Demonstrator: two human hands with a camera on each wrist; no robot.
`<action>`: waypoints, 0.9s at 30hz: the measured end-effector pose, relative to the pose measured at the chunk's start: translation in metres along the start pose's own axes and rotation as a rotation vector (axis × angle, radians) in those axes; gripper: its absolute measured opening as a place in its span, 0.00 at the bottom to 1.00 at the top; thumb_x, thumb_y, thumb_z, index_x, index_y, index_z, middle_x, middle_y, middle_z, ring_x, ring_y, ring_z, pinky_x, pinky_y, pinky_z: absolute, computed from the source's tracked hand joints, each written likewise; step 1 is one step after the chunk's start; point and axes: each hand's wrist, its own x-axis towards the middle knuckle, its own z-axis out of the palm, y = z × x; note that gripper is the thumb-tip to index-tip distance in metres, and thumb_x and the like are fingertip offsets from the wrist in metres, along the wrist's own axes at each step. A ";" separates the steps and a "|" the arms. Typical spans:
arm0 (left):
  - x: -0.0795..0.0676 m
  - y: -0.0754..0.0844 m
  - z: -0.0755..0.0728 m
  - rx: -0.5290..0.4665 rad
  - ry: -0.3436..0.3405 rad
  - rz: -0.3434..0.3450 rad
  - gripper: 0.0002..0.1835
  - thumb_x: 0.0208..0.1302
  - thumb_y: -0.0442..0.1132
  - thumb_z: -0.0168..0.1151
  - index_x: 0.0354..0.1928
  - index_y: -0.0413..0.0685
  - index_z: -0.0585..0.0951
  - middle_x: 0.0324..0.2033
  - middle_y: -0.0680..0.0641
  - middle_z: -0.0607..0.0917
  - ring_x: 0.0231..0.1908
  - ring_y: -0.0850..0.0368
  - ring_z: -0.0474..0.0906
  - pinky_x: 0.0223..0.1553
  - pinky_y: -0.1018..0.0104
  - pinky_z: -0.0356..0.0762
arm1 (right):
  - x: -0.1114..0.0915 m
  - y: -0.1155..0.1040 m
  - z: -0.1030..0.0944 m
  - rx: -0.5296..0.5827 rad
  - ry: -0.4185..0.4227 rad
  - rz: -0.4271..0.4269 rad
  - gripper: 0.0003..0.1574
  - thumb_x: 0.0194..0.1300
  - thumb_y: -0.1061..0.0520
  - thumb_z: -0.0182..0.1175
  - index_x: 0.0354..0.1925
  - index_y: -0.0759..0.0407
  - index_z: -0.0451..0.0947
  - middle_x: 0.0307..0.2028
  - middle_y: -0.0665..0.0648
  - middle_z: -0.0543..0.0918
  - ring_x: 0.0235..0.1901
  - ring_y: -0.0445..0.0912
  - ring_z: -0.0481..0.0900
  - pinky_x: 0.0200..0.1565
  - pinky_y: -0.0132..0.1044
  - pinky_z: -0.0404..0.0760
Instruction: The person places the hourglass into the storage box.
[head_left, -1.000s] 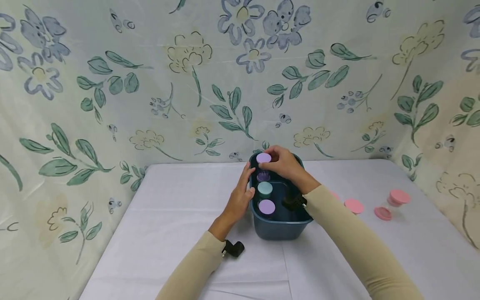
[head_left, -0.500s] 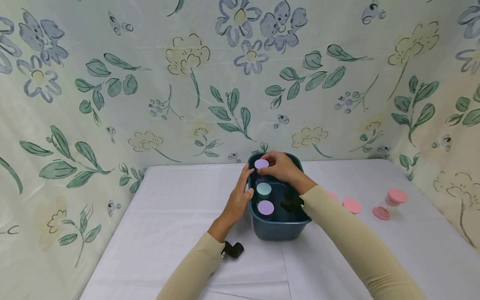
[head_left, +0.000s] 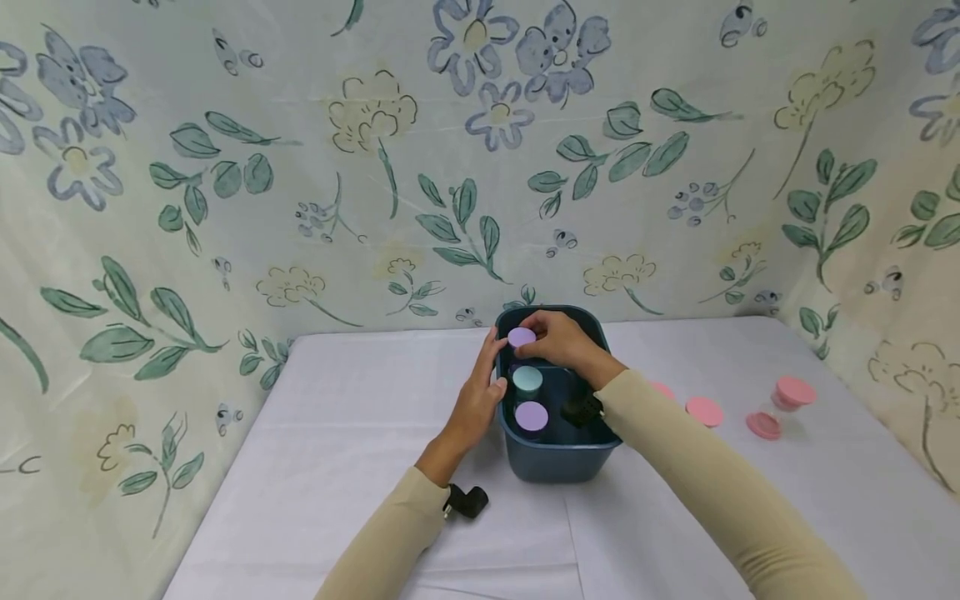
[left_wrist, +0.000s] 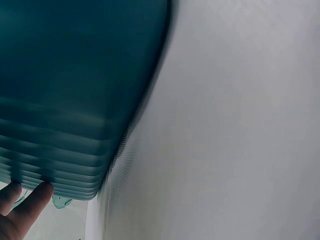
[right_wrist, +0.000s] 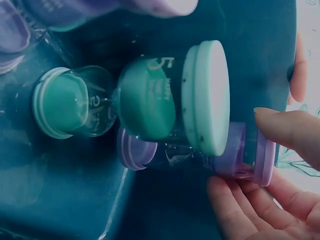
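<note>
A dark teal plastic bin (head_left: 562,467) stands on the table. My right hand (head_left: 564,340) reaches inside and pinches a purple-capped sand timer (head_left: 521,337) by its top, near the far left corner. In the right wrist view, thumb and fingers sit around the purple cap (right_wrist: 266,157). Nearer in the bin, along its left wall, stand a green sand timer (head_left: 527,380) marked 5 and another purple sand timer (head_left: 532,416). My left hand (head_left: 471,404) rests along the bin's left side, its fingers extended against the outer wall, as the left wrist view shows with two fingertips (left_wrist: 44,190).
Right of the bin, several pink-capped sand timers are on the white table: one pink cap (head_left: 704,412) shows beside my sleeve, and a pink sand timer (head_left: 792,393) stands or lies farther right near a pink disc (head_left: 764,426). A floral curtain (head_left: 420,208) hangs behind.
My right hand has lowered the purple sand timer deeper into the bin and slightly toward me. The left hand has stayed at the bin's side.
</note>
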 end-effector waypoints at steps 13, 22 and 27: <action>0.001 -0.002 0.001 -0.028 0.003 0.016 0.32 0.70 0.42 0.38 0.76 0.54 0.50 0.76 0.52 0.43 0.74 0.55 0.40 0.66 0.35 0.48 | 0.001 0.000 0.001 -0.031 -0.011 0.070 0.27 0.57 0.57 0.68 0.55 0.62 0.76 0.51 0.63 0.80 0.47 0.54 0.78 0.51 0.47 0.79; 0.003 -0.001 0.001 -0.036 0.003 0.001 0.35 0.70 0.42 0.38 0.77 0.56 0.44 0.76 0.54 0.47 0.74 0.55 0.41 0.66 0.35 0.48 | 0.004 0.004 0.004 -0.058 -0.022 0.085 0.28 0.56 0.57 0.70 0.55 0.60 0.76 0.51 0.62 0.81 0.49 0.54 0.78 0.52 0.48 0.78; 0.002 0.015 -0.003 -0.051 -0.023 -0.010 0.35 0.71 0.41 0.38 0.76 0.48 0.43 0.75 0.46 0.48 0.74 0.49 0.41 0.66 0.36 0.47 | 0.004 0.005 0.005 -0.080 -0.013 0.100 0.27 0.56 0.56 0.69 0.54 0.61 0.77 0.50 0.62 0.81 0.48 0.54 0.78 0.52 0.48 0.78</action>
